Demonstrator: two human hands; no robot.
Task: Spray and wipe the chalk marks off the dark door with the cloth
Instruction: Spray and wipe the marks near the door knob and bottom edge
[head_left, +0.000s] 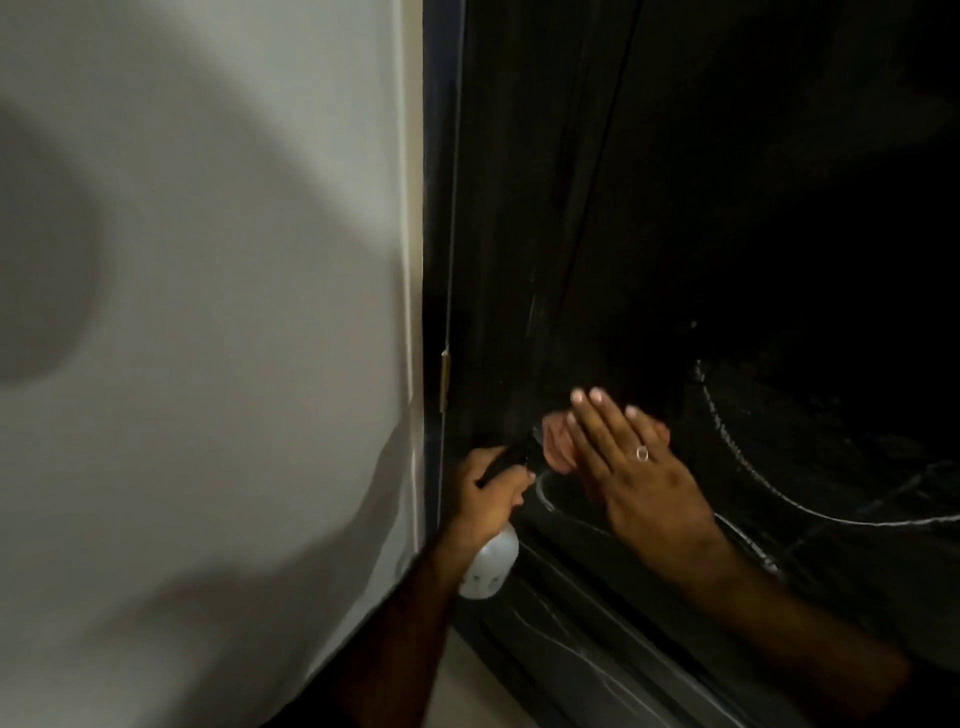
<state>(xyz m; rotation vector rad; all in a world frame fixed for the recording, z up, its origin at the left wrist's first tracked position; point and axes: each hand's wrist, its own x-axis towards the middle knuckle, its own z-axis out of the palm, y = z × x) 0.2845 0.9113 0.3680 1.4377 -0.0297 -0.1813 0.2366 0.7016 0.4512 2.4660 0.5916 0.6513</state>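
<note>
1. Left hand (491, 491): low at the door's left edge, fingers (511, 480) curled round the dark trigger head of a spray bottle (491, 564); pale bottle body hanging below the fist, nozzle turned toward the door.
2. Right hand (636, 467): laid flat against the dark door (675, 208), fingers (592, 421) straight and close together, pointing up and to the left, nails showing at the tips; a ring (642, 454) on one finger.
3. Pinkish cloth (558, 441): pressed between the right palm and the door, showing past the hand on the left side and a little on the right; mostly hidden under the fingers.
4. Bottle nozzle just beside the cloth's left edge; touching or not, cannot tell.
5. Chalk marks (737, 447): a long white curve running down the door to the right of the right hand and bending off toward the right edge; a smaller curl below the cloth near the left hand; fainter lines lower down along the door's bottom.
6. Brass hinge (444, 379) on the door's left edge, above the left hand.
7. Pale wall (208, 260) filling the left half of the view, with soft shadows across it.
8. Both forearms reaching in from the bottom, blurred.
</note>
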